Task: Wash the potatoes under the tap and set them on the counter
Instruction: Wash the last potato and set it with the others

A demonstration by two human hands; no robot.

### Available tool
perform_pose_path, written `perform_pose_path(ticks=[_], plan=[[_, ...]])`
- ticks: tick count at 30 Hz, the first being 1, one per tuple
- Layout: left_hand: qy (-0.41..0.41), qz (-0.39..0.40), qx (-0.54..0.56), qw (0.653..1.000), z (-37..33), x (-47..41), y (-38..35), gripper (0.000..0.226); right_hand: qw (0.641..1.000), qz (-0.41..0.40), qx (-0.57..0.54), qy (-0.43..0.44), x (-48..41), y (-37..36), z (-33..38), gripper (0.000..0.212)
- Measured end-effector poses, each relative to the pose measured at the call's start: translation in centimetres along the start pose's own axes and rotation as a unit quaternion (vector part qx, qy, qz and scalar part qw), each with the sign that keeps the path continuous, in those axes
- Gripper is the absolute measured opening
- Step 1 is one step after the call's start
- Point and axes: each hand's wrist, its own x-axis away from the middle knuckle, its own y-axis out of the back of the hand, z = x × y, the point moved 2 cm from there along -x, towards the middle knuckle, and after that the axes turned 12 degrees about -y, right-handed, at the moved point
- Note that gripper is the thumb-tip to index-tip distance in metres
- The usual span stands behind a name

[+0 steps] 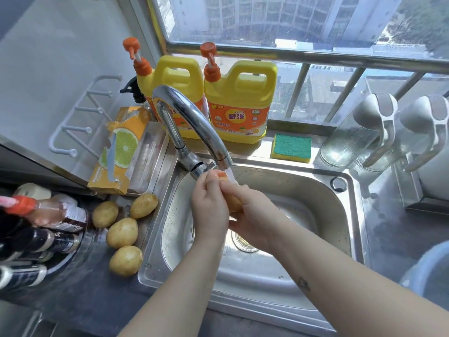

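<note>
wall (48, 57): white, glossy, at left, white hook rack (82, 117) mounted on it | window (291, 20): wide, metal rail (315, 59) with bars below, buildings outside | light: bright daylight

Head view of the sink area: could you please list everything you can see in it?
sink: 1, steel, centre
tap: 1, chrome, over the sink
counter potatoes: 4, yellow-brown, on the counter left of the sink
held potato: 1, yellow-brown, below the tap
detergent jugs: 2, yellow with orange pumps, behind the tap
sponge: 1, green on yellow, behind the sink
box: 1, orange with lime picture, left of the tap
glass jugs: 2, clear with grey lids, right
bottles: several, mostly dark, far left
rack: 1, white, upper left
left hand: 1, grips the held potato
right hand: 1, grips the held potato
</note>
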Motion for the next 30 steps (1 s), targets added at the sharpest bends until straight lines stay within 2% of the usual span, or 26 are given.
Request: perform_pose_path(ticks=[2,4,9,14,16,19,22,25,28,30], plan=[[-0.053,0.035,-0.036,0.997,0.1,0.3,0.3,0.032,0.999,0.022,-0.008,-0.037,0.4,0.4,0.4,0.026],[-0.073,0.079,-0.035,0.994,0.5,0.6,0.4,0.035,0.999,0.002,0.001,-0.032,0.1,0.7,0.7,0.034],[-0.012,0.146,-0.017,0.989,1.1,0.5,0.3,0.061,0.993,-0.077,0.058,0.064,-1.3,0.5,0.0,0.069],[0.067,0.152,0.092,0.982,0.8,0.9,0.3,0.058,0.964,-0.163,0.122,0.172,-1.1,1.3,0.7,0.045],[0.111,0.153,0.159,0.969,0.5,1.8,0.0,0.048,0.938,-0.19,0.183,0.224,-1.0,1.7,1.3,0.044],[0.158,0.162,0.233,0.946,0.4,2.5,-0.4,0.046,0.898,-0.22,0.258,0.28,-0.5,2.1,1.3,0.045],[0.158,0.148,0.246,0.945,0.3,2.3,-0.6,0.041,0.871,-0.228,0.285,0.33,0.3,1.6,0.8,0.037],[0.173,0.074,0.255,0.948,0.2,1.2,-0.9,0.032,0.849,-0.199,0.323,0.369,0.5,1.2,-0.2,0.029],[0.204,0.001,0.277,0.939,0.2,0.2,-1.0,0.035,0.86,-0.168,0.347,0.335,0.2,1.3,-0.6,0.039],[0.194,-0.007,0.269,0.943,0.2,0.0,-0.9,0.031,0.881,-0.146,0.336,0.299,0.5,1.3,-0.5,0.043]])
